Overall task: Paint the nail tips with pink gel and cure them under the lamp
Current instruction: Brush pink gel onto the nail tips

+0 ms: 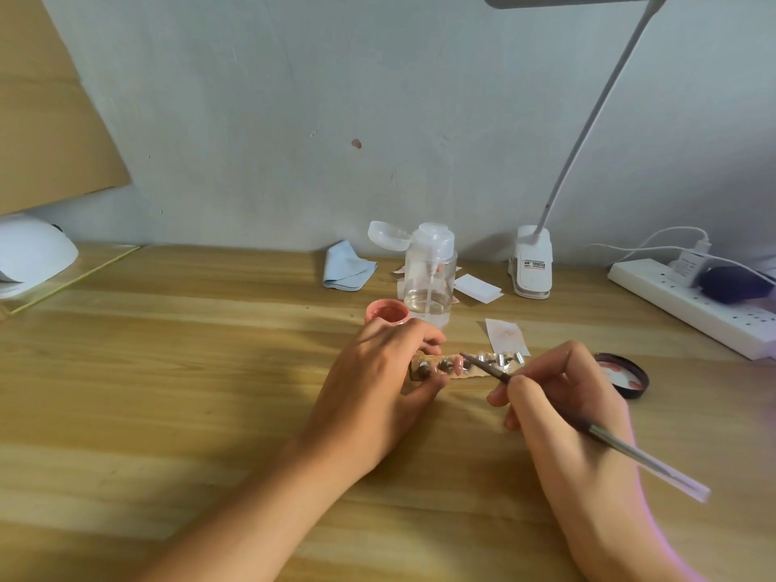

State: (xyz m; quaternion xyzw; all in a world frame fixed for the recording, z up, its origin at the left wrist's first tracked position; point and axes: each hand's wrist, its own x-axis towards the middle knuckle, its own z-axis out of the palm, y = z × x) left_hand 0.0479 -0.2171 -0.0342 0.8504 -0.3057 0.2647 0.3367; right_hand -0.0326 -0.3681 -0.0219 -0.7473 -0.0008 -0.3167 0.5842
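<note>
One tip on the strip of nail tips (470,365) looks pink so far, the one just left of the brush point; the clear ones run on to the right, and I cannot tell the colour of the few near my left fingers. The strip lies flat on the wooden table (210,371), about mid-scene, with the open pot of pink gel (387,313) just beyond my left hand (378,371). That hand pins the strip's left end, thumb on the near edge and fingers over the far edge, closed lightly on it rather than lifting it. My right hand (558,396) holds the brush (546,403) in a pencil grip, pinched low on the handle, bristles hovering at the strip beside the pink tip.

To do this stroke well, I would keep the heel of the right hand planted on the table and move only the fingers, drawing gel along each tip in thin passes. I would keep the left hand pressing so the strip cannot skate. Too much gel would likely pool at the edges, so I would reload sparingly. The white curing lamp (29,254) sits far left, well apart, so I would carry the strip level.
</note>
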